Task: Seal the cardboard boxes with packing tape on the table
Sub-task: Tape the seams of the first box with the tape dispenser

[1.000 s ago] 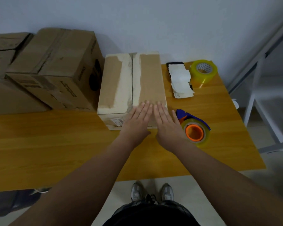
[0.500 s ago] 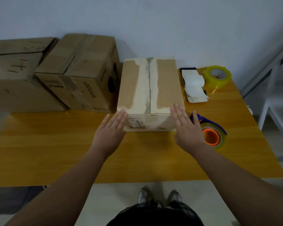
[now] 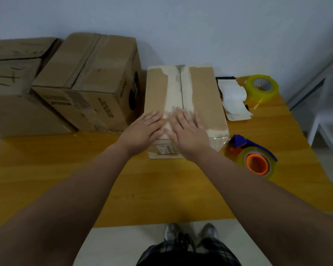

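Your left hand (image 3: 142, 132) and right hand (image 3: 187, 135) lay flat, fingers straight, on the middle cardboard box (image 3: 198, 96) on the table (image 3: 65, 169), tape dispenser (image 3: 256, 160) just right, two larger boxes (image 3: 88, 77) crowding its left, yellow tape roll (image 3: 262, 88) beyond

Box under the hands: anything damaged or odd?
Yes. The box has pale, torn patches along its centre seam and at its near-right edge, where the brown surface looks stripped off.
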`<move>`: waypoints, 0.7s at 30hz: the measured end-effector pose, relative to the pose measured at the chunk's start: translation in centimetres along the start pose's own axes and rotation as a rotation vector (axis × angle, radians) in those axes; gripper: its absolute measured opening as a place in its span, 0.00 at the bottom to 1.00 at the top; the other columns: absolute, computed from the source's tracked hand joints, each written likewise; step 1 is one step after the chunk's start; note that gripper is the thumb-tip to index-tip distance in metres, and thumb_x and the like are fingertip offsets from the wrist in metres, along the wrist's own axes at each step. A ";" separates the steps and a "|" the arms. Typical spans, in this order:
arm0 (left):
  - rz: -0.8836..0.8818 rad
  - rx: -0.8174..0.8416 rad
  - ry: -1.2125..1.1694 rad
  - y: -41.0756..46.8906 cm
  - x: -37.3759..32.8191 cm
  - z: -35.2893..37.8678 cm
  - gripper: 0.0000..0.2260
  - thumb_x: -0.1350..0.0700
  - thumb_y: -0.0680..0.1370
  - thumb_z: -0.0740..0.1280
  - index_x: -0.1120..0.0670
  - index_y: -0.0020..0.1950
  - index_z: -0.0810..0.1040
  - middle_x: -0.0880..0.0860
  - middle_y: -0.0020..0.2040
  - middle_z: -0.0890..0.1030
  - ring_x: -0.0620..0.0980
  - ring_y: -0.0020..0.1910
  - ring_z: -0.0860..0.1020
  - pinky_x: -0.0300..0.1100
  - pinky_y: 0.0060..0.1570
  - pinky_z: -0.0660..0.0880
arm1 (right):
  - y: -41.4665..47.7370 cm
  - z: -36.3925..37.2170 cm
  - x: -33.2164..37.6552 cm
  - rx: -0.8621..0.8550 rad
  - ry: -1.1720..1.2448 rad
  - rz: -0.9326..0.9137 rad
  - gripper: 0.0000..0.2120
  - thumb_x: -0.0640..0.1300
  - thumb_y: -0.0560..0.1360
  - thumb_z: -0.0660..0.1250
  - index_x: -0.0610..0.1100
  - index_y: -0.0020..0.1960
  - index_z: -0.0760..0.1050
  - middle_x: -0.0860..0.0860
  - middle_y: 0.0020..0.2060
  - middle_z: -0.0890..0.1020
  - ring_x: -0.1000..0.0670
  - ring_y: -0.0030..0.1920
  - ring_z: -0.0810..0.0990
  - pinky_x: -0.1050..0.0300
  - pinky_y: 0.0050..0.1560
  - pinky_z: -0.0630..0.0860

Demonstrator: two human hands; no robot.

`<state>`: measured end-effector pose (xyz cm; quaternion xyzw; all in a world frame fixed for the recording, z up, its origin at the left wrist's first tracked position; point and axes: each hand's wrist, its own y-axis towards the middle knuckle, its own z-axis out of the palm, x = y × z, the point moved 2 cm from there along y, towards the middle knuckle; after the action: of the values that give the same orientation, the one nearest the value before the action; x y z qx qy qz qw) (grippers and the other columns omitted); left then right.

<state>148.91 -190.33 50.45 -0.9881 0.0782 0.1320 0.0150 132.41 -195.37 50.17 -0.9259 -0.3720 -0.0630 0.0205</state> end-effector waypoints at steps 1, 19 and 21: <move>0.011 -0.010 -0.002 -0.4 0.7 0.2 0.25 0.42 0.80 0.47 0.48 0.76 0.54 0.47 0.76 0.52 0.44 0.75 0.47 0.42 0.72 0.45 | 0.0 0.3 -0.4 -0.012 -0.046 -0.007 0.30 0.60 0.79 0.34 0.49 0.78 0.44 0.47 0.77 0.47 0.48 0.77 0.44 0.47 0.73 0.35; -0.098 -0.089 0.199 -1.1 -0.7 0.8 0.37 0.32 0.74 0.45 0.55 0.75 0.59 0.54 0.76 0.59 0.52 0.75 0.54 0.46 0.72 0.45 | -2.1 -0.4 -4.3 -0.027 -0.276 -0.110 0.31 0.60 0.80 0.40 0.43 0.77 0.47 0.42 0.76 0.54 0.43 0.76 0.50 0.42 0.73 0.38; -0.135 -0.115 0.223 -0.9 -1.6 0.9 0.35 0.35 0.75 0.49 0.58 0.73 0.63 0.57 0.74 0.63 0.55 0.74 0.57 0.48 0.72 0.48 | -2.6 -0.1 -4.9 -0.008 -0.384 -0.154 0.31 0.57 0.80 0.48 0.40 0.77 0.50 0.39 0.75 0.58 0.41 0.75 0.54 0.38 0.73 0.44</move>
<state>147.27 -189.16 50.05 -0.9988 0.0049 0.0243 -0.0416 127.11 -196.83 49.61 -0.8897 -0.4386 0.1120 -0.0594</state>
